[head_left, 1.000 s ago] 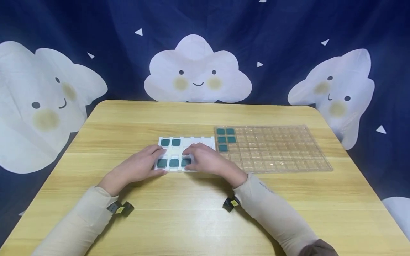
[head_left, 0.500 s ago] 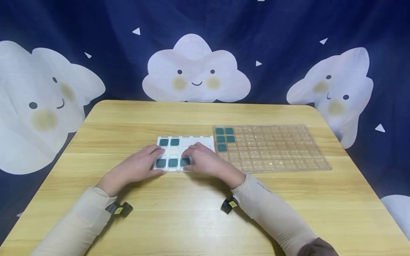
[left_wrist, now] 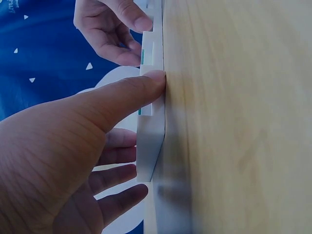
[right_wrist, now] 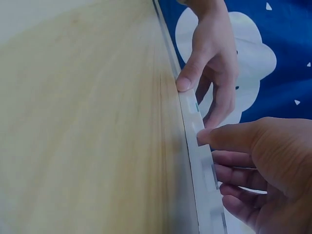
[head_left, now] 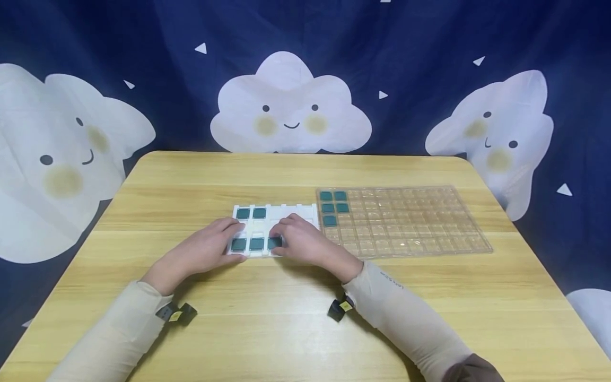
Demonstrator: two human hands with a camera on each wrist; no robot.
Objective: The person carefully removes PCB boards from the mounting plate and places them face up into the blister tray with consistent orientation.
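Observation:
A white slotted tray point(head_left: 258, 227) lies on the table, with green square chips point(head_left: 256, 244) in its near row and two more at its far left. At its left end my left hand point(head_left: 205, 245) holds the tray; the thumb point(left_wrist: 155, 78) presses the near side wall and the fingers reach over the top. My right hand point(head_left: 305, 241) bends over the near row, thumb and fingertips at opposite edges of the third green chip point(head_left: 274, 243), which they partly cover. In the right wrist view that thumb point(right_wrist: 205, 136) touches a notch in the tray's rim.
A clear plastic tray point(head_left: 406, 223) with many small pockets lies right of the white tray, against or very near it. Several green chips point(head_left: 329, 208) fill pockets in its left columns. A wooden table point(head_left: 267, 329) carries everything; a dark blue cloud-patterned curtain point(head_left: 401, 48) hangs behind.

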